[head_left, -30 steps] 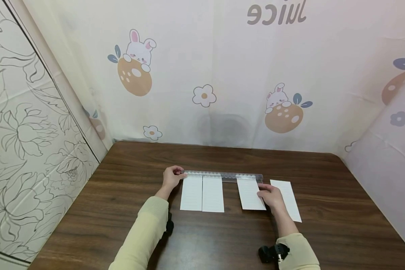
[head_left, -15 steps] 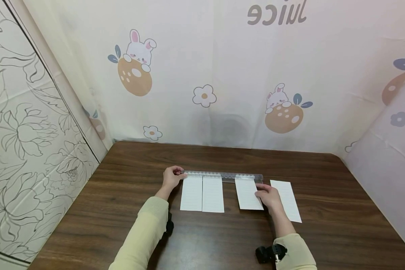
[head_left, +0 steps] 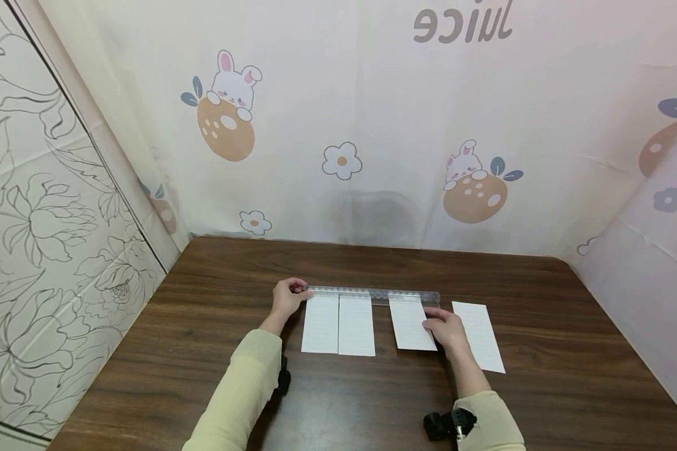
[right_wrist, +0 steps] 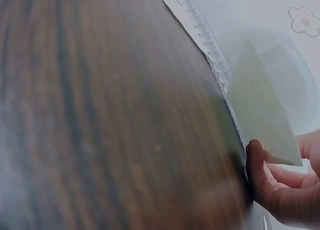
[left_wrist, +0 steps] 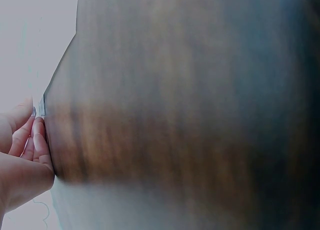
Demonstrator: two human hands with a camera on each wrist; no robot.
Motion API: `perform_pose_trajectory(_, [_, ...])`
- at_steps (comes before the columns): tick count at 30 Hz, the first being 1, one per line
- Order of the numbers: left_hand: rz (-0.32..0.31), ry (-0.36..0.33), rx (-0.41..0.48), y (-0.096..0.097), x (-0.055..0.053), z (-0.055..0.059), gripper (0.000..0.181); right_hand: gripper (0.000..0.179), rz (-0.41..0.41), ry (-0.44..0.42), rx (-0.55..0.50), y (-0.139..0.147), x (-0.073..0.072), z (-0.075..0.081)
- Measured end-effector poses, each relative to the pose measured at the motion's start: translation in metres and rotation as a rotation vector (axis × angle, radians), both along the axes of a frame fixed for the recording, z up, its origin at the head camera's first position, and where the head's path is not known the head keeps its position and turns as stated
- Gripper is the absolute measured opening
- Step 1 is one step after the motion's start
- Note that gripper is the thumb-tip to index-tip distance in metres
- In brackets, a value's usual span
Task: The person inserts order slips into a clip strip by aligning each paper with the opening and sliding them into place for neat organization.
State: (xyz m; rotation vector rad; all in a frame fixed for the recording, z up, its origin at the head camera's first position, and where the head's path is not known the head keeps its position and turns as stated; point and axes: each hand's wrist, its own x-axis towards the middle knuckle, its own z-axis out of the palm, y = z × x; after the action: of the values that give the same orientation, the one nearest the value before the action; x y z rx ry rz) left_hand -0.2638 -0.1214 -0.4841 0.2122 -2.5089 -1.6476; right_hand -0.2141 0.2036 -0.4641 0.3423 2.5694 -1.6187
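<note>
A clear plastic strip (head_left: 379,296) with a row of small rounded bumps lies across the table. My left hand (head_left: 286,297) pinches its left end; in the left wrist view the thumb and fingertips meet at that end. Two white lined cards, a left one (head_left: 320,324) and a right one (head_left: 356,326), sit side by side with their top edges at the strip. Further right, my right hand (head_left: 447,329) holds a third lined card (head_left: 409,326) by its right side, slightly tilted, its top edge over the strip. In the right wrist view this card (right_wrist: 262,110) is raised off the table.
Another white card (head_left: 478,337) lies loose, slanted, to the right of my right hand. The brown wooden table (head_left: 344,401) ends at the back against a printed curtain (head_left: 304,94). A black wrist camera (head_left: 450,425) is strapped to the right forearm.
My right hand has slid the third card a little to the left along the strip, toward the pair of cards. The left hand and the strip have stayed in place.
</note>
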Motion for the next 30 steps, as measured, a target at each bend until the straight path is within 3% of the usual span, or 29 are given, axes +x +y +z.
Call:
perform_pose_trajectory(22, [0.007, 0.001, -0.002, 0.001, 0.000, 0.000, 0.015, 0.037, -0.004, 0.002, 0.013, -0.007, -0.004, -0.004])
perform_pose_trajectory(30, [0.003, -0.002, 0.004, 0.001, 0.000, 0.000, 0.015, 0.036, -0.011, 0.016, -0.034, -0.011, -0.005, -0.005])
